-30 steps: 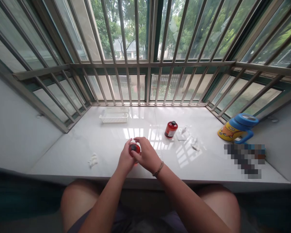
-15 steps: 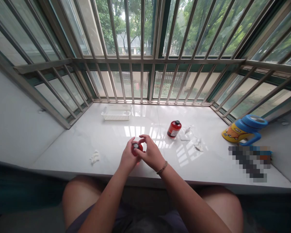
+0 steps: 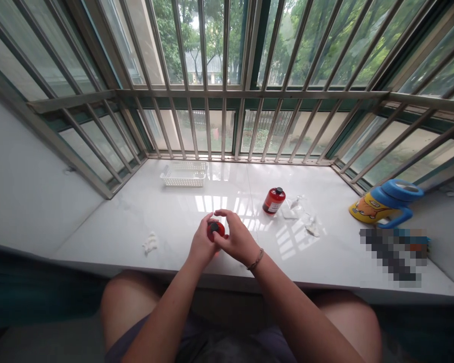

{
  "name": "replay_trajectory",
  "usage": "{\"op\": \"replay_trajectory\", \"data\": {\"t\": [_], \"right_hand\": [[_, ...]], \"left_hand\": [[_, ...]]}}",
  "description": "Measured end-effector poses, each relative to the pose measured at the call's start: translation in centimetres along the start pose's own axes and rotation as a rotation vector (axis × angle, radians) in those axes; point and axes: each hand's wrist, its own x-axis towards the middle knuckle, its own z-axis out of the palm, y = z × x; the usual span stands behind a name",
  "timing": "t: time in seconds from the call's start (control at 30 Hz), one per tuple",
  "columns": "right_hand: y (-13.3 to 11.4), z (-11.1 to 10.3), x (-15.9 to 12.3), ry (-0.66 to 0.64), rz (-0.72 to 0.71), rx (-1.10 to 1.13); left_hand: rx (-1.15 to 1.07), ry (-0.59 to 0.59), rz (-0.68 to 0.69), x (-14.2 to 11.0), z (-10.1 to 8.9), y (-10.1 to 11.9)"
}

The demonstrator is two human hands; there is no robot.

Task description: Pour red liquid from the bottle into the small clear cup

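Observation:
A small red bottle with a black cap (image 3: 216, 230) is held upright over the near edge of the white windowsill (image 3: 174, 222). My left hand (image 3: 200, 244) is wrapped around its body. My right hand (image 3: 237, 239) curls over it from the right, with its fingertips at the cap. A second red bottle with a black cap (image 3: 274, 200) stands alone on the sill, further back and to the right.
A white slotted basket (image 3: 184, 174) sits at the back left by the window bars. Crumpled white bits lie at the left (image 3: 150, 243) and right (image 3: 310, 225); a clear wrapper (image 3: 290, 206) lies beside the second bottle. A yellow-and-blue jug (image 3: 386, 204) stands at the far right.
Both hands stay on the small red bottle; the right fingers have shifted slightly around its cap. The view has drifted a little, so everything sits slightly further right.

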Motion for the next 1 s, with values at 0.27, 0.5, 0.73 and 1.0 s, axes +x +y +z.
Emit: {"op": "replay_trajectory", "data": {"t": [0.27,0.5,0.73,1.0], "right_hand": [[-0.2,0.0,0.6,-0.01,0.012,-0.074],[-0.2,-0.5,1.0,-0.063,-0.046,-0.055],[-0.5,-0.4,1.4,-0.079,0.042,-0.166],[-0.5,-0.5,0.7,-0.066,-0.001,-0.15]], "left_hand": [[-0.013,-0.041,-0.057,-0.1,-0.2,0.0],[0.018,-0.035,-0.056,0.0,-0.1,0.0],[0.005,-0.042,-0.037,0.1,-0.1,-0.4],[0.028,-0.025,-0.01,0.2,0.1,-0.9]]}}
